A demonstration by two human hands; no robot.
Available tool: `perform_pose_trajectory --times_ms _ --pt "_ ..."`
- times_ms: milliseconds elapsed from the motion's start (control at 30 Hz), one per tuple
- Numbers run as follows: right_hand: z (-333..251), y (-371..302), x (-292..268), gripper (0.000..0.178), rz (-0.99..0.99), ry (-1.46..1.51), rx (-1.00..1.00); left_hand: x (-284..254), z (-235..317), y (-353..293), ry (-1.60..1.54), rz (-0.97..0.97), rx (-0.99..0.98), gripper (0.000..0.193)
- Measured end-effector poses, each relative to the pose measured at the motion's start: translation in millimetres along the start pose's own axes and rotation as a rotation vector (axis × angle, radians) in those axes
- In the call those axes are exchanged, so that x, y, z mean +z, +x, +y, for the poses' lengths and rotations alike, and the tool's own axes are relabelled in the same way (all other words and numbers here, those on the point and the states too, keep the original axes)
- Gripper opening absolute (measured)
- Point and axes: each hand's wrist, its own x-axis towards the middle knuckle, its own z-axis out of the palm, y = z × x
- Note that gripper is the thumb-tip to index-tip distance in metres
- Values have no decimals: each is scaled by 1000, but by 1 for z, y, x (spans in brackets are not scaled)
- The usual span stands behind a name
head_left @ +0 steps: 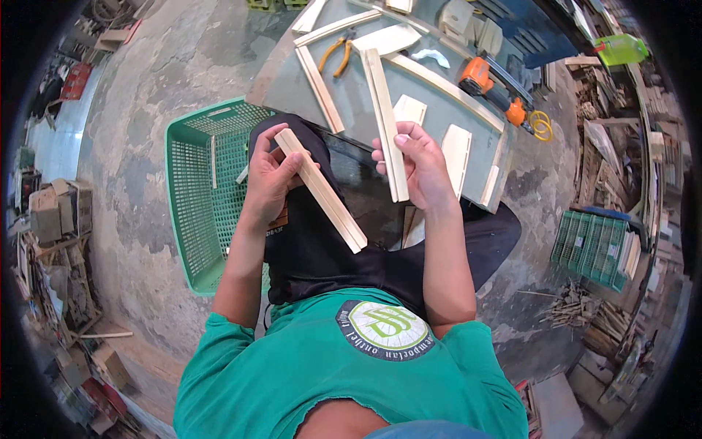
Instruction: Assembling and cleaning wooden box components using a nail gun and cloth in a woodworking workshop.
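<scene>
My left hand [275, 170] is closed around the upper end of a short grooved wooden strip [322, 192], which slants down over my lap. In my right hand [418, 162] is a longer pale wooden strip [383, 124], gripped near its lower end with the thumb across its face. This strip stands nearly upright in the picture, its far end over the work table [292, 84]. The two strips are apart. Beyond them on the table lie orange-handled pliers [337, 58], a wooden strip [319, 89] and a pale shaped wooden piece [387, 38].
A green plastic basket [178, 197] stands on the floor by my left leg, a few strips inside. An orange nail gun [486, 80] with a yellow coiled hose [541, 126] lies at the table's right. Wood scraps [607, 168] and a green crate [589, 245] are farther right.
</scene>
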Motion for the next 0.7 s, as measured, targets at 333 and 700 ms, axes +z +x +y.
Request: perform_pose_trajectory --times_ms 333,700 --pt "7 -25 -8 20 -105 138 -57 8 -3 -3 31 0 9 55" --pt "26 51 24 29 288 -1103 -342 8 -3 -3 12 7 32 56"
